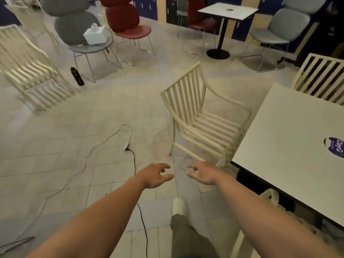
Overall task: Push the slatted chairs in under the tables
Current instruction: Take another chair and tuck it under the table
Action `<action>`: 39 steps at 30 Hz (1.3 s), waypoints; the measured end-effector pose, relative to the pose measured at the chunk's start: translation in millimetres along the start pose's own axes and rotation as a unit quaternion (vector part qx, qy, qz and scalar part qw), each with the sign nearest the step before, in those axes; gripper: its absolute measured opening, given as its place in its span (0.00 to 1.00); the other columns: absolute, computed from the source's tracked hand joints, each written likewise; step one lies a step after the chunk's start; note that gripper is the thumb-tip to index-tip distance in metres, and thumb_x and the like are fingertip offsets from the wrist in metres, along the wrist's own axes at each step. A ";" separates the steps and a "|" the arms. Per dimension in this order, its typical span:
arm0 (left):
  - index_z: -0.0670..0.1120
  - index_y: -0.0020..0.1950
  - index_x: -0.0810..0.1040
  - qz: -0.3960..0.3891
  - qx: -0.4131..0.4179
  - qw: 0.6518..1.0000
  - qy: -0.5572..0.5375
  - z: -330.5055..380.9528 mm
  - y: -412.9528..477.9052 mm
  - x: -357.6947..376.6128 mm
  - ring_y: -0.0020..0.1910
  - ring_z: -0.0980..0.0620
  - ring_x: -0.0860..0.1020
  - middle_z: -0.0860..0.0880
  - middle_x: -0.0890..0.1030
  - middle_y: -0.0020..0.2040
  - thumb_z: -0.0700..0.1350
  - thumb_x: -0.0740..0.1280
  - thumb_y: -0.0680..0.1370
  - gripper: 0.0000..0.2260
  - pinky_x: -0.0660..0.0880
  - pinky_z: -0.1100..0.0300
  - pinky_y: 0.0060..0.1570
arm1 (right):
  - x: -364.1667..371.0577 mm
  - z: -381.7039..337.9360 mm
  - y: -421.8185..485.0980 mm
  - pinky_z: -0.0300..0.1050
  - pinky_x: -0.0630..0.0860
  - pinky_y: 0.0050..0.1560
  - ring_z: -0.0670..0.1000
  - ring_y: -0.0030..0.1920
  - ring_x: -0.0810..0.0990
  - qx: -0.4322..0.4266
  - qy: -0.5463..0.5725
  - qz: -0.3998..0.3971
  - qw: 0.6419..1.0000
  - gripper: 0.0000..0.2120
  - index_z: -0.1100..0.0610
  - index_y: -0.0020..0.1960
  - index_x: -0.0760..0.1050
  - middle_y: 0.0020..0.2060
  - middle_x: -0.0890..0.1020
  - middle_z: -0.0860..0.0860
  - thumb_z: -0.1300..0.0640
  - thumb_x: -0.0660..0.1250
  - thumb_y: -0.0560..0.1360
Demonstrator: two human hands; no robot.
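Observation:
A cream slatted chair (188, 101) stands in the middle, its seat front at the edge of the white table (290, 149) on the right. My left hand (156, 175) and my right hand (203, 173) hover side by side below the chair, fingers spread, holding nothing and not touching it. A second slatted chair (322, 79) shows behind the table's far side. Another slatted chair (24, 64) stands apart at the far left, blurred.
Cables and a power strip (127, 145) lie on the tiled floor left of my hands. A black bottle (77, 76) stands by grey (81, 28) and red (126, 21) padded chairs. A small pedestal table (228, 11) is at the back. My shoe (178, 205) is forward.

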State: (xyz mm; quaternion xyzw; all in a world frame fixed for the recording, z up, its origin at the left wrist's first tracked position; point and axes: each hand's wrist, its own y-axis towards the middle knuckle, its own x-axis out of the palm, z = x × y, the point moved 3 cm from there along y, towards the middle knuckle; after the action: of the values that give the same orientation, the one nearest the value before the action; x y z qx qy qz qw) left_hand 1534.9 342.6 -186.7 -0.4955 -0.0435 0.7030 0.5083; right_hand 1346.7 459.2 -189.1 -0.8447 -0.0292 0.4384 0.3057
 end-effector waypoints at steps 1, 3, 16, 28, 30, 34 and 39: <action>0.54 0.76 0.69 0.002 -0.002 1.000 -0.002 -1.8 17.1 -13.2 0.67 0.49 0.75 0.47 0.76 0.70 0.64 0.64 0.79 0.28 0.70 0.54 0.67 | -11.9 -1.3 18.5 0.44 0.67 0.64 0.53 0.68 0.73 -0.004 0.002 0.002 1.000 0.25 0.50 0.74 0.68 0.69 0.74 0.52 0.41 0.61 0.80; 0.55 0.75 0.69 0.010 -0.008 1.000 -0.004 -3.0 52.5 -40.2 0.67 0.49 0.75 0.48 0.76 0.70 0.65 0.63 0.78 0.28 0.70 0.53 0.67 | -37.2 -1.7 55.0 0.44 0.67 0.65 0.52 0.68 0.73 -0.007 0.012 0.003 1.000 0.26 0.50 0.74 0.68 0.70 0.74 0.53 0.41 0.61 0.80; 0.54 0.76 0.68 0.023 0.003 1.000 -0.007 16.7 221.2 -229.1 0.69 0.49 0.74 0.48 0.74 0.71 0.63 0.64 0.79 0.28 0.69 0.51 0.69 | -205.4 -16.2 241.8 0.45 0.69 0.66 0.52 0.68 0.73 0.009 0.032 0.014 0.999 0.28 0.50 0.74 0.68 0.69 0.75 0.53 0.40 0.63 0.78; 0.56 0.76 0.67 -0.032 0.137 0.981 0.134 26.9 424.0 -410.0 0.68 0.48 0.73 0.49 0.74 0.72 0.65 0.63 0.78 0.28 0.69 0.49 0.68 | -275.0 -18.5 414.2 0.46 0.71 0.64 0.53 0.67 0.74 0.132 0.173 0.090 0.972 0.30 0.49 0.75 0.67 0.68 0.76 0.53 0.37 0.63 0.77; 0.56 0.77 0.67 -0.052 0.162 0.971 0.170 32.1 454.1 -440.0 0.69 0.48 0.72 0.48 0.73 0.73 0.65 0.63 0.79 0.28 0.68 0.50 0.69 | -282.2 -23.3 436.7 0.47 0.71 0.64 0.52 0.66 0.75 0.164 0.220 0.102 0.956 0.32 0.50 0.75 0.67 0.67 0.76 0.53 0.37 0.64 0.76; 0.56 0.77 0.66 -0.093 0.210 0.946 0.230 51.6 501.3 -470.4 0.70 0.48 0.71 0.49 0.72 0.74 0.64 0.62 0.79 0.28 0.67 0.51 0.70 | -290.0 -28.1 466.0 0.48 0.70 0.65 0.52 0.67 0.74 0.198 0.292 0.128 0.927 0.35 0.51 0.76 0.65 0.68 0.75 0.54 0.35 0.64 0.75; 0.57 0.78 0.65 -0.138 0.283 0.898 0.309 93.6 576.3 -491.2 0.71 0.48 0.70 0.50 0.70 0.75 0.66 0.62 0.79 0.29 0.67 0.50 0.70 | -310.3 -17.4 501.8 0.47 0.70 0.64 0.51 0.68 0.73 0.247 0.361 0.162 0.884 0.39 0.51 0.77 0.63 0.69 0.74 0.53 0.31 0.63 0.73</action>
State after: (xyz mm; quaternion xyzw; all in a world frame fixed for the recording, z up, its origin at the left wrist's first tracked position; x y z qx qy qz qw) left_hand 1074.7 -264.5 -144.4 -0.5122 0.2484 0.4204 0.7065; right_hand 1059.7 -55.0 -229.4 -0.8348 0.3299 0.1392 0.4182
